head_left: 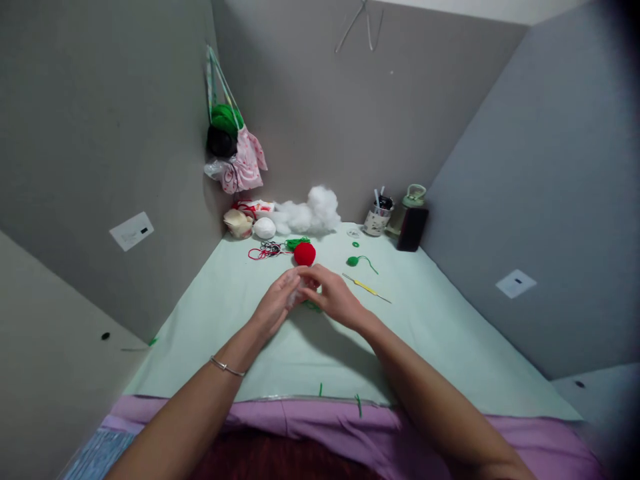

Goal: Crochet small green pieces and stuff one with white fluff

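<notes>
My left hand [276, 301] cups a small tuft of white stuffing [295, 295]. From the other side my right hand [336, 299] curls in, thumb and fingers closed on the same tuft, partly hiding it. A bit of green yarn [313, 307] shows beneath the hands; whether it is attached to something held, I cannot tell. Just beyond the fingertips sits a red yarn ball [305, 253]. To the right lie a yellow-handled crochet hook [366, 287] and a small green crocheted piece [353, 261] with a yarn tail.
A heap of white stuffing [313, 212] and a white yarn ball [265, 229] rest along the back wall. Tangled dark and red yarn [267, 250] lies nearby. At back right stand a pen cup [377, 219], a green bottle [413, 197] and a phone [413, 229]. Walls enclose three sides.
</notes>
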Motion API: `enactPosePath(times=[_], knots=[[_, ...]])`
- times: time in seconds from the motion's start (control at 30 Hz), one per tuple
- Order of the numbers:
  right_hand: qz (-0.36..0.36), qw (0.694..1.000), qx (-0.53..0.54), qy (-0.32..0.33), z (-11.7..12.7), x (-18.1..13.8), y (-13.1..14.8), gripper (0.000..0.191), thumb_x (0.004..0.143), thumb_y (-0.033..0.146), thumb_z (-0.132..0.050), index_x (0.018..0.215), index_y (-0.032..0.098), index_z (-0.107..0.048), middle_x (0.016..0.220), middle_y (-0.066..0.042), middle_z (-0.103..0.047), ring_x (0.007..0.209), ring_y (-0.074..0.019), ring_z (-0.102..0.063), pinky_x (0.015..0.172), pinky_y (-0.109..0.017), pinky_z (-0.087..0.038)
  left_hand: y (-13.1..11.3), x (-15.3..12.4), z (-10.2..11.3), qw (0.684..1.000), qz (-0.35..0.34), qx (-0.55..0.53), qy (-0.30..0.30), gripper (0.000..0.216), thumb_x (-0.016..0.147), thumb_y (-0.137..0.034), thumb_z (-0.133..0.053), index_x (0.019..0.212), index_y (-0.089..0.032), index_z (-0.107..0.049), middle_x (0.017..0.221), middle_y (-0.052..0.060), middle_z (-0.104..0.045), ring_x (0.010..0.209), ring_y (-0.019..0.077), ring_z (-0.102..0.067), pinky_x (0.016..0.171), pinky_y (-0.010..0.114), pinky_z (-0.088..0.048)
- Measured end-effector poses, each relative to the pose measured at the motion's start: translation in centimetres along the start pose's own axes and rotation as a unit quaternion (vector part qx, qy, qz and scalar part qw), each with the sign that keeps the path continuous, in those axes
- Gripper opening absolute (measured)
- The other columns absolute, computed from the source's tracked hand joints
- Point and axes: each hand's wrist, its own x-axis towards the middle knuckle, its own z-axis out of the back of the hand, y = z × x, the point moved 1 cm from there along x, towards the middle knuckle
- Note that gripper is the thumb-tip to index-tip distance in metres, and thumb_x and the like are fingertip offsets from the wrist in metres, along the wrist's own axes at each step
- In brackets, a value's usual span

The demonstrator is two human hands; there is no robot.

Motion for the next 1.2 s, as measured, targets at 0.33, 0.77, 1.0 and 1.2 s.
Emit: enactPosePath(times=[0.33,0.77,1.0,1.2], knots=[[-0.097,0.995,-0.023,0.010,1.1,-0.8,-4.4,0.015,0.087,0.028,-0.071,0.100,0.020,-0.073,0.104,-0.008,-0.073,0.096,-0.0227,-0.064,0.091,-0.038,-0.049,-2.3,0.5,2.2,0.996,-0.022,0.006,-0.087,0.022,0.066,-0.018,-0.063,0.061,-0.019,-0.042,0.056,-0.007,-0.037,0.040,0.0046,-0.031,0.035,0.014,-0.020],[-0.102,0.985,0.117,0.071,-1.1,-0.4,-4.2,0.022,0.097,0.029,-0.052,0.101,0.015,-0.068,0.083,-0.003,-0.072,0.073,-0.0157,-0.062,0.068,-0.027,-0.048,-0.5,0.7,1.5,0.974,-0.019,0.218,-0.060,0.048,0.073,-0.055,-0.081,0.101,-0.017,-0.069,0.065,-0.004,-0.060,0.050,0.0095,-0.052,0.044,0.018,-0.038],[-0.108,0.981,0.148,0.067,-1.1,-1.0,-3.6,0.030,0.088,0.031,-0.065,0.115,0.017,-0.065,0.067,0.005,-0.060,0.059,-0.0134,-0.053,0.058,-0.025,-0.040,-0.2,0.8,1.6,0.971,-0.031,0.232,-0.059,0.046,0.067,-0.045,-0.086,0.100,-0.017,-0.069,0.069,-0.002,-0.064,0.052,0.0098,-0.053,0.048,0.019,-0.040],[-0.112,0.979,0.160,0.064,-0.1,-0.8,-3.5,0.031,0.093,0.047,-0.061,0.080,0.018,-0.066,0.059,0.003,-0.055,0.059,-0.0135,-0.051,0.060,-0.027,-0.040,-0.5,1.1,2.0,0.971,-0.051,0.207,-0.106,0.043,0.069,-0.050,-0.080,0.092,-0.016,-0.068,0.077,-0.002,-0.062,0.053,0.0082,-0.052,0.048,0.020,-0.044]])
